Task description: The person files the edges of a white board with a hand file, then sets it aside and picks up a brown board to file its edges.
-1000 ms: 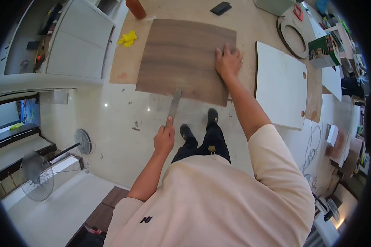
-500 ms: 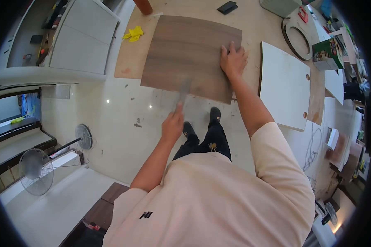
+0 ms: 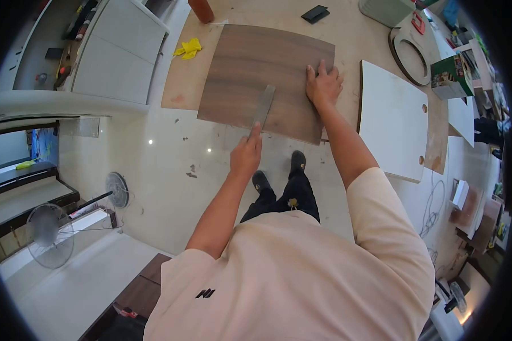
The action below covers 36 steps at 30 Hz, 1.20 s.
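A brown wood-grain board lies on the worktable, its near edge reaching past the table edge. My left hand is closed around the lower end of a flat grey metal tool, which looks like a file. The tool slants up and right across the board's near edge. My right hand rests on the right part of the board, its fingers spread near the right edge.
Right of the board lies a white panel with two round holes. Around them are a yellow cloth, a black flat object, an orange-brown container, a ring-shaped piece and a green box.
My left hand has moved forward and slightly right, and the tool extends farther over the board. My right hand stays on the board.
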Each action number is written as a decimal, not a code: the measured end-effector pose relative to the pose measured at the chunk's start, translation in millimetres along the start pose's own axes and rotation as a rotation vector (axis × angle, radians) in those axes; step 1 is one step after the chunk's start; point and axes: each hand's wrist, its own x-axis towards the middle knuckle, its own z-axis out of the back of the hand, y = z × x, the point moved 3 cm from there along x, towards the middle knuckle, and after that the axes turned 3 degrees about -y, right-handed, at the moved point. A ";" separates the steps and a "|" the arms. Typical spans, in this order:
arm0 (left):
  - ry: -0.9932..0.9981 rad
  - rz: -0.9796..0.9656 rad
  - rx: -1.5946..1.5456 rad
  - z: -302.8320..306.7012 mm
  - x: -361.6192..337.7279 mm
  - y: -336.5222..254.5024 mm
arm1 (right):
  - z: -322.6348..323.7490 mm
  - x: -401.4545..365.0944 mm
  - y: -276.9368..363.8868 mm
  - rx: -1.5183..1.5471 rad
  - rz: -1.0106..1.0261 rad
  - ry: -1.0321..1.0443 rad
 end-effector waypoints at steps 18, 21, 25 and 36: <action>0.056 0.157 0.004 24.3 -72.4 41.5 | -10.8 3.7 -3.8 -0.033 0.007 -0.042; 0.014 0.110 -0.075 7.1 -72.4 36.1 | -2.7 -0.5 0.1 0.005 0.015 0.005; 0.144 0.061 0.021 4.3 -3.1 -7.2 | 0.5 -0.2 -1.5 0.024 0.003 -0.002; 0.060 0.028 -0.036 -8.7 -21.1 -6.9 | -2.7 0.8 1.0 0.024 0.001 -0.005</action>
